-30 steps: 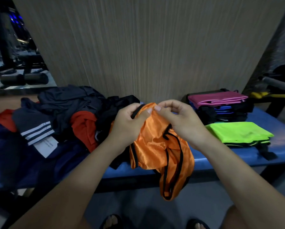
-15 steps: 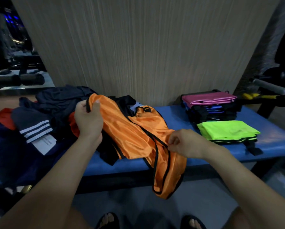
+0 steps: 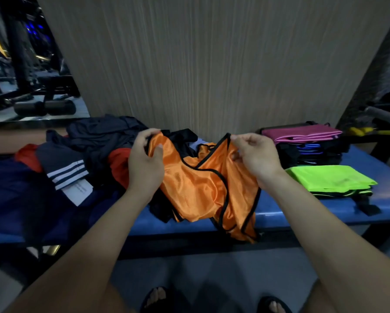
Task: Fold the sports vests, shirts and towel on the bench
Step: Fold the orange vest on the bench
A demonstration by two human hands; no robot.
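An orange sports vest (image 3: 203, 188) with black trim hangs between my hands over the blue bench (image 3: 280, 213), its lower end drooping past the front edge. My left hand (image 3: 145, 163) grips its top left corner. My right hand (image 3: 255, 157) pinches a black-trimmed strap at the top right. A loose heap of dark, red and striped clothes (image 3: 87, 154) lies on the bench to the left. To the right a folded neon green vest (image 3: 332, 179) lies flat, and behind it stands a folded stack topped with pink cloth (image 3: 302, 134).
A wood-grain wall panel (image 3: 212, 64) rises right behind the bench. Gym equipment (image 3: 44, 107) stands at the back left and a machine with a yellow part (image 3: 366, 132) at the far right. My sandalled feet (image 3: 160, 297) are on the grey floor below.
My right hand rose from the vest's lower edge to a top strap. My left hand shifted right, so the vest now hangs spread between both hands.
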